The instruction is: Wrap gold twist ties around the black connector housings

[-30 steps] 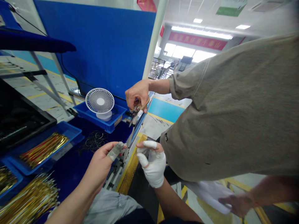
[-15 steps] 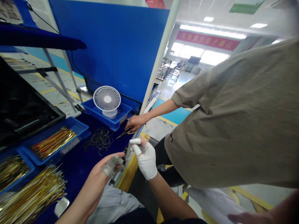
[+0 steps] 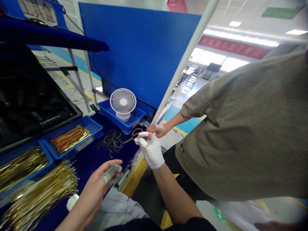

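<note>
My right hand (image 3: pixel 152 152), in a white glove with some bare fingertips, reaches forward at the table edge with its fingers bent but apart. Its fingertips overlap a pair of scissors (image 3: pixel 130 139) in view; whether they touch is unclear. Just beyond, a co-worker's hand (image 3: pixel 158 130) is beside the scissors' tan handles. My left hand (image 3: pixel 103 179) hovers nearer to me, over the table's edge. Grey coverings wrap some of its digits, and nothing shows in its grasp. Left of the scissors lies a tangle of thin dark rings (image 3: pixel 113 141) on the dark blue cloth.
A white fan (image 3: pixel 123 101) stands in a blue tray (image 3: pixel 126 127) at the back. Blue bins (image 3: pixel 96 123) hold golden and red strips. A loose golden bundle (image 3: pixel 45 195) lies at left. The co-worker's body (image 3: pixel 240 128) is close on the right.
My right hand has moved forward to the scissors. The co-worker's hand, formerly on the handles, has drawn back to the right. My view has turned somewhat left.
</note>
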`<action>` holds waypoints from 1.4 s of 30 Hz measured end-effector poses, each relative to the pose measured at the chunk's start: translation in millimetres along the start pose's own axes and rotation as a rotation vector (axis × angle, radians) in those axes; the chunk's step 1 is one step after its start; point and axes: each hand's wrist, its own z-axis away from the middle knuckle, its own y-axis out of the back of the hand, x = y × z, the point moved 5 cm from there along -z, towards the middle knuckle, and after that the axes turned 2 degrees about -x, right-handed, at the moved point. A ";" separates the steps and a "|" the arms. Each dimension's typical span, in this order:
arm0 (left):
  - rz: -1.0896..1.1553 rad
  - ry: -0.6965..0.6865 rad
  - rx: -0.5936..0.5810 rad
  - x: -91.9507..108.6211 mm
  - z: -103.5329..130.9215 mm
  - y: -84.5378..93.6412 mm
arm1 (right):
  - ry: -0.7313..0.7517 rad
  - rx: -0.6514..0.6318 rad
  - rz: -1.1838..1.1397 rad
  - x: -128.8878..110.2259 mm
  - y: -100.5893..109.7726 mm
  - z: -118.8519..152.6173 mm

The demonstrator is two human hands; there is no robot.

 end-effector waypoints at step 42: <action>0.045 -0.010 0.163 0.6 4.5 57.2 | 0.088 -0.802 1.880 45.7 30.6 -99.4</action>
